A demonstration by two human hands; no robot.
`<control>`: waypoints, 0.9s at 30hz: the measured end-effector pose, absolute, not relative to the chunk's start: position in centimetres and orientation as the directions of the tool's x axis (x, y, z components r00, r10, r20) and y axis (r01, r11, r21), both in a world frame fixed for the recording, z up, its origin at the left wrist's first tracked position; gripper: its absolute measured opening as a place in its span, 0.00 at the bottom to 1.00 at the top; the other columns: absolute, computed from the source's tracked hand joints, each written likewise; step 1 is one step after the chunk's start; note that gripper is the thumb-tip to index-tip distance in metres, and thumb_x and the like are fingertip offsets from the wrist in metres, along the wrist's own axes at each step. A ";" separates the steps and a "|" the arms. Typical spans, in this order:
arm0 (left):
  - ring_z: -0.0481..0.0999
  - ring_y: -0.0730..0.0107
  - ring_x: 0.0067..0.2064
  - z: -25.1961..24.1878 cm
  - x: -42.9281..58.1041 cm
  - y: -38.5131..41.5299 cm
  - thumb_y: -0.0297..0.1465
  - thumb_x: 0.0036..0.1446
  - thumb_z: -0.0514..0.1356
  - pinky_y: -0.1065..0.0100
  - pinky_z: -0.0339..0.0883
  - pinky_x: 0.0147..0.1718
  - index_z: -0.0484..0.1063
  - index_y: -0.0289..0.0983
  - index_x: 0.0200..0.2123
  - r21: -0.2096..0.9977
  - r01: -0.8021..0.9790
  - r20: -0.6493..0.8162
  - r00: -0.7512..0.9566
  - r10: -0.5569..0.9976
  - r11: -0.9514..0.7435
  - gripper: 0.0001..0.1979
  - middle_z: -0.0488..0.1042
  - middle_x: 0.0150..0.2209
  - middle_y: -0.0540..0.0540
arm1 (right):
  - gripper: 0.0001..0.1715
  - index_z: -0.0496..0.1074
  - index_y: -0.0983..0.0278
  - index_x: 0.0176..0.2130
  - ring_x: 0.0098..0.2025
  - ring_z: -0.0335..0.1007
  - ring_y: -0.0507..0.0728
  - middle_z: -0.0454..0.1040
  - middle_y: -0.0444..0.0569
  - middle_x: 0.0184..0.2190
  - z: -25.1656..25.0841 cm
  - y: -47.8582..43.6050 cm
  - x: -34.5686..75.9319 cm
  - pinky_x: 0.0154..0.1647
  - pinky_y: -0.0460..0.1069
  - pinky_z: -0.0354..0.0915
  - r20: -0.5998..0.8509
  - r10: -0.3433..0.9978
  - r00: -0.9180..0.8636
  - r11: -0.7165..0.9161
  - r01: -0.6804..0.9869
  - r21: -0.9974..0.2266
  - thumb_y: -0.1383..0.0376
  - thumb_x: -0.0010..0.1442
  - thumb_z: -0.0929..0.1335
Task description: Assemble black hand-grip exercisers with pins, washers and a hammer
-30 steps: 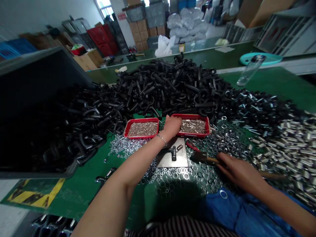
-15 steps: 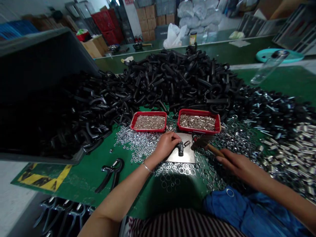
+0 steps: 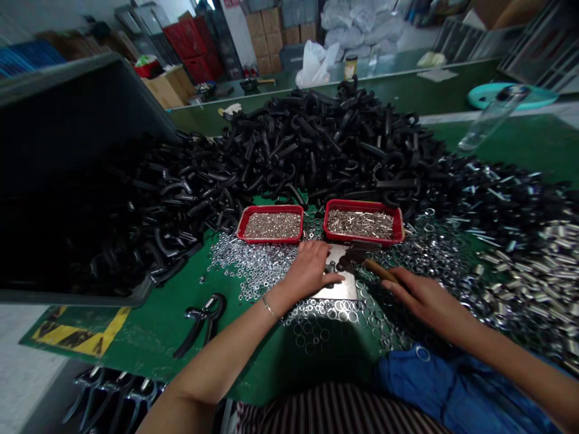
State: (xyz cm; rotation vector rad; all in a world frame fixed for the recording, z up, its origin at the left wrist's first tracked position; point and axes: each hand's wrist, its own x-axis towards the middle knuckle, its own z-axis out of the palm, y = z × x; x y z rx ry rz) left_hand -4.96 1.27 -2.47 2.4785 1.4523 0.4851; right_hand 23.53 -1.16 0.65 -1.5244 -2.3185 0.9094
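My left hand (image 3: 310,271) is over the left part of a metal plate (image 3: 346,289), its fingers bent around a small black part (image 3: 331,269) that is mostly hidden under them. In my right hand (image 3: 414,292) is the wooden handle of a hammer (image 3: 353,258); its dark head hangs over the plate's right side, close to the small part. Behind the plate stand two red trays, the left tray (image 3: 270,240) with tiny metal pieces and the right tray (image 3: 364,241) with small pins. Metal rings (image 3: 341,310) lie in front of the plate.
A large heap of black handles (image 3: 316,138) fills the back. A grey crate (image 3: 149,289) lies tipped at the left, with an assembled hand grip (image 3: 203,319) near it. Metal cylinders (image 3: 538,277) are piled at the right. Blue cloth (image 3: 407,380) lies at the front edge.
My left hand has turned flatter over the black part, its thumb now stretched to the right. The hammer and my right hand have shifted slightly left.
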 end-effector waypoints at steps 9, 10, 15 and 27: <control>0.67 0.43 0.58 -4.2 -5.8 -0.4 0.42 0.51 0.71 0.44 0.59 0.61 0.43 0.35 0.69 0.524 0.744 0.081 0.440 0.894 -0.414 0.53 0.70 0.53 0.35 | 0.19 0.70 0.63 0.47 0.29 0.76 0.60 0.79 0.53 0.31 -0.9 -0.1 20.9 0.27 0.50 0.65 -0.121 0.874 -0.470 0.377 0.814 -0.441 0.55 0.70 0.58; 0.67 0.44 0.58 -4.3 -5.8 -0.4 0.41 0.51 0.71 0.44 0.59 0.61 0.43 0.35 0.69 0.539 0.731 0.077 0.452 0.889 -0.418 0.52 0.70 0.53 0.36 | 0.19 0.70 0.63 0.46 0.29 0.76 0.59 0.79 0.52 0.30 -1.5 0.4 21.1 0.28 0.49 0.65 -0.162 0.871 -0.463 0.350 0.818 -0.456 0.55 0.71 0.58; 0.68 0.47 0.57 -4.1 -5.3 -2.1 0.41 0.56 0.67 0.43 0.61 0.59 0.51 0.39 0.66 0.663 0.690 0.119 0.287 0.950 -0.291 0.41 0.71 0.52 0.38 | 0.21 0.70 0.67 0.51 0.45 0.75 0.66 0.77 0.61 0.43 -2.0 1.1 21.7 0.46 0.58 0.68 0.084 0.901 -0.425 0.421 0.814 -0.401 0.56 0.70 0.60; 0.70 0.57 0.57 -1.5 -7.3 -5.3 0.42 0.64 0.59 0.53 0.69 0.56 0.56 0.41 0.64 0.658 0.701 0.261 0.131 0.956 -0.275 0.29 0.68 0.56 0.38 | 0.14 0.74 0.59 0.43 0.45 0.76 0.62 0.78 0.50 0.42 -1.8 -0.4 16.1 0.49 0.58 0.70 0.186 0.932 -0.311 0.305 0.394 -0.867 0.53 0.63 0.69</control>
